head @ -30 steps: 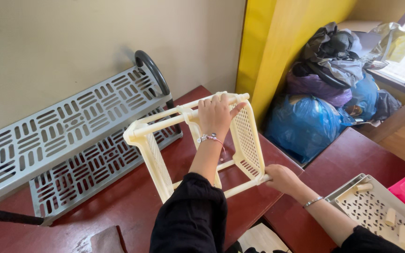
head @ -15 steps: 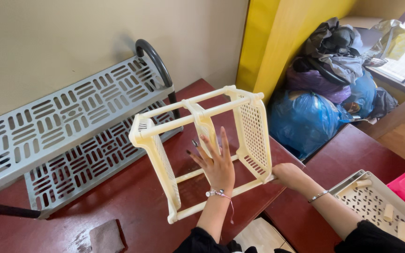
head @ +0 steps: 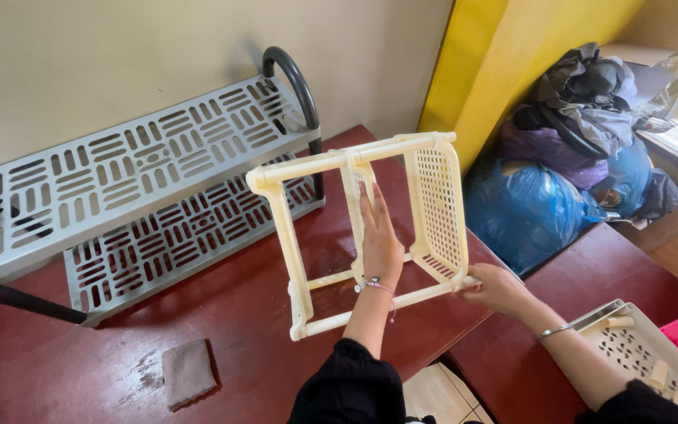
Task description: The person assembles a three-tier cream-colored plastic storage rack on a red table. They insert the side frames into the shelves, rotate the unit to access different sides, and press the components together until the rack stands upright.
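1. The left hand (head: 380, 243) lies flat with fingers outstretched against a slat inside the cream plastic rack (head: 370, 228) at frame centre.
2. The right hand (head: 496, 286) pinches the rack's lower right corner.
3. A grey slotted shelf (head: 135, 180) fills the upper left, above the red-brown table (head: 56, 369).

Beige wall (head: 119, 55), yellow panel (head: 504, 71), dark red table (head: 237, 314), daylight from right.

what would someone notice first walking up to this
A cream plastic rack frame stands tipped up on the dark red table at centre; the left hand lies flat against its inside and the right hand grips its lower right corner. A grey slotted metal shelf leans along the wall behind.
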